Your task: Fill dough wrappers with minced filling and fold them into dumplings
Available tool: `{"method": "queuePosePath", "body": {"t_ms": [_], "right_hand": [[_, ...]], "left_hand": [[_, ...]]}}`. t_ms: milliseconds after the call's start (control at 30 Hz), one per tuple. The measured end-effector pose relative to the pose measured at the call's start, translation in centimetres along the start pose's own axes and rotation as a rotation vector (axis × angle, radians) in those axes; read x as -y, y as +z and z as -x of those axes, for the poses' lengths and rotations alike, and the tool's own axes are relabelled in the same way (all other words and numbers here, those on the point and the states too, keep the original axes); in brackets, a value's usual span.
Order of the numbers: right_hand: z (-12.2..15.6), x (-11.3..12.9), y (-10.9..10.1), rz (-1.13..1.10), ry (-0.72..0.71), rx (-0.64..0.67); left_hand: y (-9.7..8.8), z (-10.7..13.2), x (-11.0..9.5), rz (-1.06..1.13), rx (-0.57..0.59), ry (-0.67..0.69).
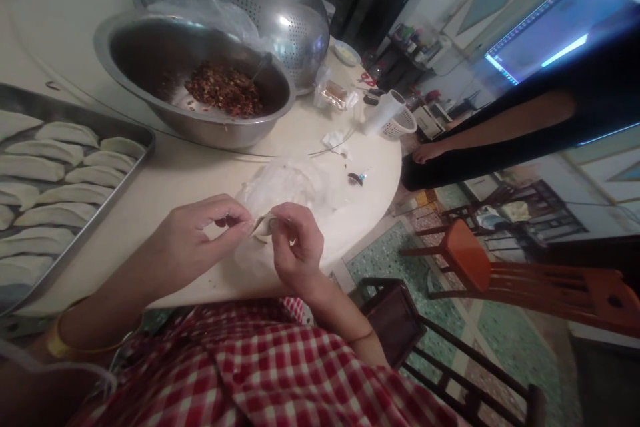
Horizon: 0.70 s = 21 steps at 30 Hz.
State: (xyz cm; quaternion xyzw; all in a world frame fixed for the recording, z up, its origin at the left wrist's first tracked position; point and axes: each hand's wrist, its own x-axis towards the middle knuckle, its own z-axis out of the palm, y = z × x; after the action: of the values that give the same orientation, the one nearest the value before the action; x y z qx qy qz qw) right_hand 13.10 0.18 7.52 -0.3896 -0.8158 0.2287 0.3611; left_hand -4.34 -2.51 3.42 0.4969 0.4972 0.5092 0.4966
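Note:
Between my two hands, over the near edge of the table, is a small pale dumpling wrapper [263, 225], partly hidden by fingers. My left hand [200, 237] pinches its left edge between thumb and fingertips. On the other edge, my right hand [299, 240] pinches with thumb and curled forefinger. Whether filling lies inside the wrapper I cannot tell. Beneath the hands a crumpled clear plastic bag [285, 183] lies on the table. Beyond it stands a steel bowl [215, 133] with dark brown chopped filling [225, 90] and a utensil handle. Folded dumplings [65, 215] lie in rows on a metal tray [125, 190] at left.
A perforated steel dome [300, 27] stands behind the bowl. Toward the table's [373, 203] right edge are a plastic roll [384, 112], a white basket [403, 123] and a packet [335, 95]. Another person's arm [500, 123] hangs at right. Chairs [467, 257] stand on the floor.

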Motion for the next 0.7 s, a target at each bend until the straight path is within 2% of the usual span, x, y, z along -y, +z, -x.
{"method": "queuePosePath", "body": {"t_ms": [167, 467, 567, 700], "right_hand": [[0.11, 0.37, 0.06, 0.011, 0.045, 0.071], [0.07, 0.55, 0.01, -0.087, 0.111, 0.133], [0.07, 0.53, 0.04, -0.062, 0.082, 0.130], [-0.07, 0.80, 0.00, -0.038, 0.023, 0.121]], "left_hand": [[-0.06, -0.04, -0.16, 0.011, 0.015, 0.061], [-0.09, -0.01, -0.10, -0.009, 0.001, -0.060], [-0.18, -0.03, -0.19, -0.019, 0.003, -0.099], [-0.33, -0.12, -0.60, -0.023, -0.021, -0.072]]}}
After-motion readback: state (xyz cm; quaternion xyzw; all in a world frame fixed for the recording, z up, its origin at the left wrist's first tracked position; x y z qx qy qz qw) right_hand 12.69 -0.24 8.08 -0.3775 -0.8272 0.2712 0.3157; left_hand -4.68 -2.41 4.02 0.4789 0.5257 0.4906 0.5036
